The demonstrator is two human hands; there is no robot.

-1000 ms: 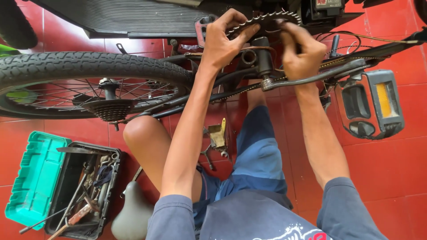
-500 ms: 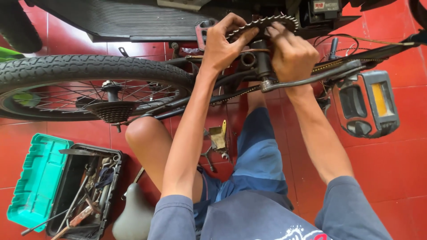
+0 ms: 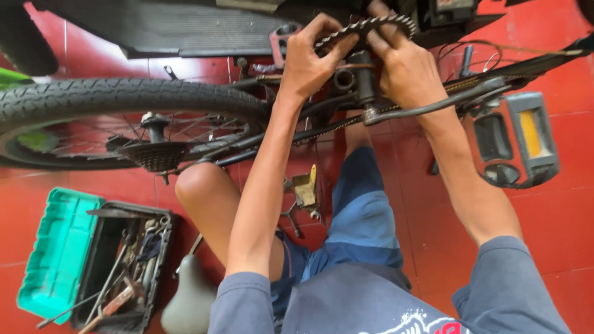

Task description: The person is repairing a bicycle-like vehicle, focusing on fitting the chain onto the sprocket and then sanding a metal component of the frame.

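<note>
Wearing a grey-blue short-sleeved shirt (image 3: 365,303) with a white-and-red print at bottom centre, blue shorts (image 3: 359,216) with a lighter band; bare-armed, bare-kneed.

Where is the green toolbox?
In the head view, the toolbox sits open on the red floor at bottom left, below the wheel, beside the person's knee.

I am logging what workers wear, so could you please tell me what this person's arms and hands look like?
Both hands, left hand and right hand, are bare: no gloves, and no rings or watch that I can see. The forearms are bare too. Short grey-blue sleeves end near the elbows. They belong to a shirt with a white and red print on the front.
</note>
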